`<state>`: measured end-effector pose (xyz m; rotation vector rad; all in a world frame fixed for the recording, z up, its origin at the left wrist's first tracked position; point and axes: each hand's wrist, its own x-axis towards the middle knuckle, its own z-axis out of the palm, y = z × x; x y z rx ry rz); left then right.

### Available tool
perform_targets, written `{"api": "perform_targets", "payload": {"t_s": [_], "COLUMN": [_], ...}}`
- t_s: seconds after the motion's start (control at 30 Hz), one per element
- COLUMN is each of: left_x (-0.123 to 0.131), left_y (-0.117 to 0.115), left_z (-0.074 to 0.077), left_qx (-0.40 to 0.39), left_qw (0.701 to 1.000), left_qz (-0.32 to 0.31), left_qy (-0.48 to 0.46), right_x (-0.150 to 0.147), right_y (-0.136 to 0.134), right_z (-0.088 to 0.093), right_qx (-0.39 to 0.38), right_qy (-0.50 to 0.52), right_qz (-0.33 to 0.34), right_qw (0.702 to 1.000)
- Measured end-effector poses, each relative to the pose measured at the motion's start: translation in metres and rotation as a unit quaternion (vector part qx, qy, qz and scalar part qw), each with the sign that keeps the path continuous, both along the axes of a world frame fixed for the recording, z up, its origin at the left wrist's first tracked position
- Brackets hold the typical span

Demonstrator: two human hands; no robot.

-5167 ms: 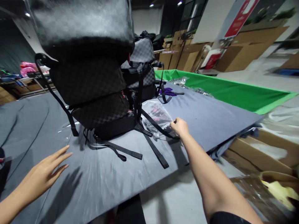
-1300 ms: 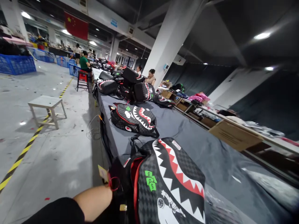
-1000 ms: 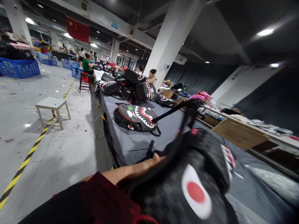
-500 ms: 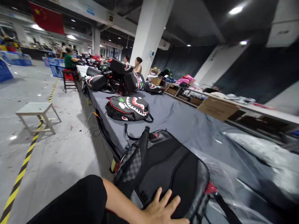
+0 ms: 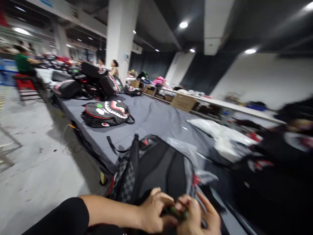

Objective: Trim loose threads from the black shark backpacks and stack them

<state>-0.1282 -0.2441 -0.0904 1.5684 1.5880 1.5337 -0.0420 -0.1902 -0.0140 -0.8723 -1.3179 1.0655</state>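
A black backpack (image 5: 156, 166) with grey checkered side panels lies in front of me, its padded back and shoulder straps facing up. My left hand (image 5: 154, 210) is over its lower part, fingers curled inward and closed. Beside it, my right hand (image 5: 197, 215) is closed too, thumb and fingers pinched close to the left fingertips. Between the two hands is something small and greenish, blurred and mostly covered by fingers, so I cannot make out what it is. The bottom of the backpack is hidden behind my hands.
The backpack lies on a long table with grey cloth (image 5: 156, 114). Farther along are a shark-mouth backpack (image 5: 107, 113) and a pile of similar bags (image 5: 90, 81). At right lie clear plastic bags (image 5: 215, 130) and a dark heap (image 5: 276, 176). People sit beyond, near a pillar (image 5: 121, 36).
My left hand, spread flat on the backpack before, has curled its fingers. My right hand has come into view beside it. The view has swung to the right.
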Motion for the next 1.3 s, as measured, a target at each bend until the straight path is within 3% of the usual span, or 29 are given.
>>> {"api": "perform_targets", "payload": {"t_s": [0.07,0.2,0.27,0.33,0.4,0.47,0.57,0.63,0.73,0.87,1.0,1.17,1.3], "left_x": [0.0,-0.019,-0.038,-0.056,-0.065,-0.064,-0.053,-0.047,-0.044,-0.047,-0.057,-0.091,-0.11], "left_y": [0.002,0.017,0.029,0.048,0.074,0.106,0.155,0.179,0.194,0.186,0.186,0.219,0.235], "left_z": [0.015,0.029,0.035,0.043,0.051,0.056,0.055,0.051,0.05,0.053,0.055,0.068,0.073], "left_qx": [0.006,0.038,0.05,0.05,0.043,0.032,0.017,0.012,0.013,0.026,0.021,0.023,0.07], "left_qw": [0.998,0.982,0.974,0.97,0.958,0.934,0.854,0.803,0.768,0.775,0.787,0.77,0.78], "left_qz": [-0.017,-0.07,-0.053,0.019,0.043,-0.03,-0.158,-0.203,-0.252,-0.296,-0.293,-0.235,-0.122], "left_qy": [0.053,0.173,0.213,0.239,0.279,0.356,0.495,0.56,0.589,0.559,0.542,0.593,0.61], "right_x": [0.005,0.024,0.035,0.044,0.045,0.042,0.034,0.032,0.032,0.03,0.027,0.027,0.032], "right_y": [0.002,0.025,0.035,0.039,0.038,0.034,0.03,0.03,0.03,0.031,0.032,0.029,0.032], "right_z": [-0.009,-0.029,-0.044,-0.064,-0.084,-0.1,-0.112,-0.114,-0.116,-0.124,-0.131,-0.129,-0.12], "right_qx": [0.034,0.09,0.079,0.067,0.105,0.199,0.315,0.324,0.319,0.35,0.341,0.337,0.32], "right_qy": [-0.014,-0.108,-0.155,-0.171,-0.186,-0.216,-0.238,-0.236,-0.222,-0.216,-0.23,-0.246,-0.225], "right_qz": [0.022,0.174,0.155,0.09,0.031,0.003,0.003,-0.008,-0.035,-0.043,-0.028,-0.024,-0.046], "right_qw": [0.999,0.975,0.973,0.979,0.976,0.956,0.919,0.916,0.921,0.91,0.911,0.909,0.919]}}
